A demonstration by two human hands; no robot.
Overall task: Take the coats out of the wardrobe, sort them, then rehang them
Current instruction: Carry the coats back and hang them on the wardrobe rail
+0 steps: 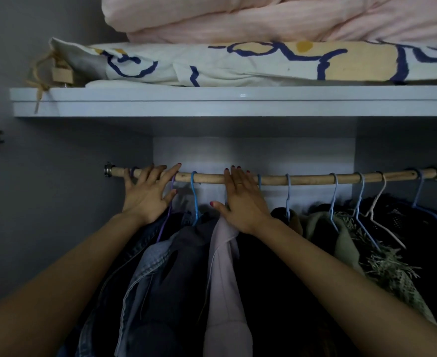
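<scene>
The wardrobe [45, 202] filled the whole view, with grey walls and a pale shelf [212, 101] across the upper part. On the shelf lay a folded pink quilt [289, 19] on top of a flat white bedding piece [238, 64] with blue and yellow pattern.

Under the shelf a wooden rail [310, 179] ran from left to right, with its long axis horizontal, fixed in metal holders at both ends. The coats [263, 279] were hanging from it in a close row, their long axis going down from the rail and towards the camera. From the left there was a blue denim jacket [145, 266], then a grey coat [186, 253], a pale pink coat [224, 279], dark coats, an olive green coat [341, 235] with fringe, and black clothes at the far right. Their hangers [359, 202] were thin, mostly light blue, one purple and one white, and their hooks stood over the rail.

The left hand [146, 193] lay on the left end of the rail with the fingers straight and spread, touching the rail beside the purple hanger [169, 202]. The right hand [243, 202] lay near the middle of the rail, above the pink coat, with straight fingers reaching over the wood and the thumb held out to the side. A ring was on one finger of it. Neither grip was closed around anything.
</scene>
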